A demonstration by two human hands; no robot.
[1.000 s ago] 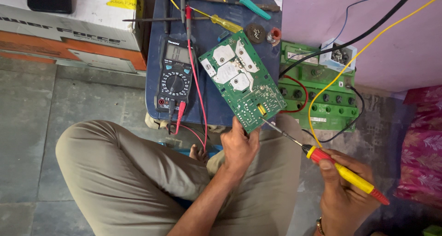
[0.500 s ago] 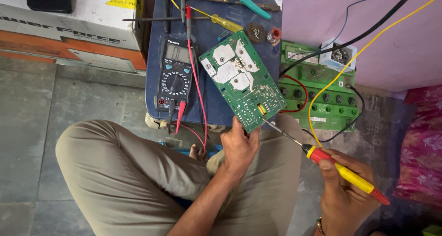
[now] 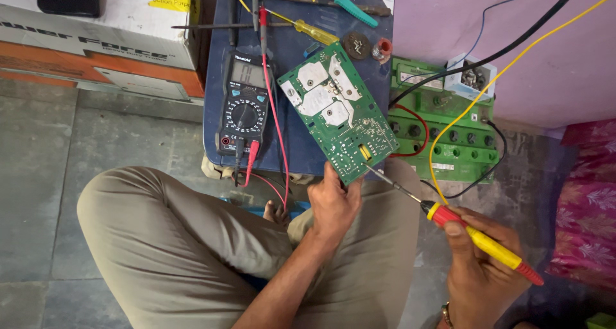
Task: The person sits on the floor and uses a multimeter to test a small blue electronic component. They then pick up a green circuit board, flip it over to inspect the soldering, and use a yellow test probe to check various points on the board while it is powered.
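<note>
Glossy green circuit board (image 3: 344, 122) with dull silvery solder patches, soldering iron (image 3: 463, 229) with smooth yellow-and-red plastic handle and thin metal tip, matt black plastic multimeter (image 3: 244, 104), smooth blue desk (image 3: 301, 146), khaki cloth trousers (image 3: 173, 252), rough grey stone floor (image 3: 45, 175)

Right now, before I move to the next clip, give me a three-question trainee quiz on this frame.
1. True or false: the left hand grips the green circuit board at its lower edge.
2. What does the right hand hold? A) pliers B) yellow-and-red soldering iron C) tape
3. Which instrument lies left of the board on the blue surface?

Key: 1 true; 2 B; 3 the black multimeter.
</note>
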